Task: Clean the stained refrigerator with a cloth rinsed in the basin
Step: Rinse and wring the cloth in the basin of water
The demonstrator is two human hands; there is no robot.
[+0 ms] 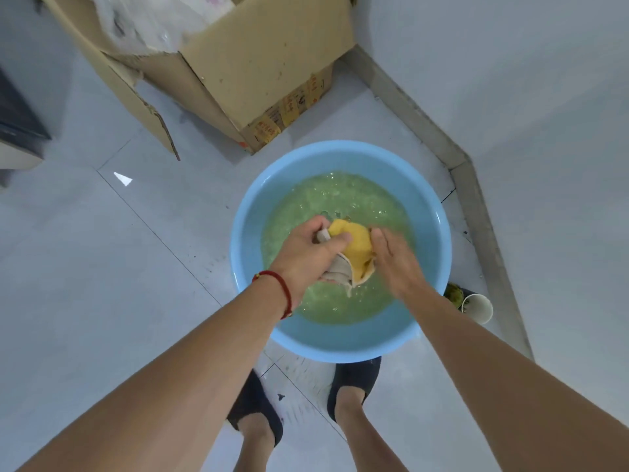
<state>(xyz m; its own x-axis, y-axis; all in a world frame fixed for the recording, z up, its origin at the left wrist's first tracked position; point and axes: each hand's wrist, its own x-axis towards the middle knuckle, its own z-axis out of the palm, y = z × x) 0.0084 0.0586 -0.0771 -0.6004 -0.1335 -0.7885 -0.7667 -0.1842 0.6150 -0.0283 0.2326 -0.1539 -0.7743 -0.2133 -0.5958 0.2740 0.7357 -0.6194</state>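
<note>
A: Where's the cloth?

B: The soft yellow-and-grey rag (354, 255) is bunched above the round light-blue plastic basin (439, 229), over the greenish water (340, 195).

A: How will it handle?

B: Limp, soaked, probably dripping; grip the wadded bulk. The left hand (311, 255) curls round it. The right hand (396, 258) touches it, fingers blurred, so I cannot tell their hold.

A: Nearby?

B: A torn brown cardboard box (258, 63) behind.
</note>
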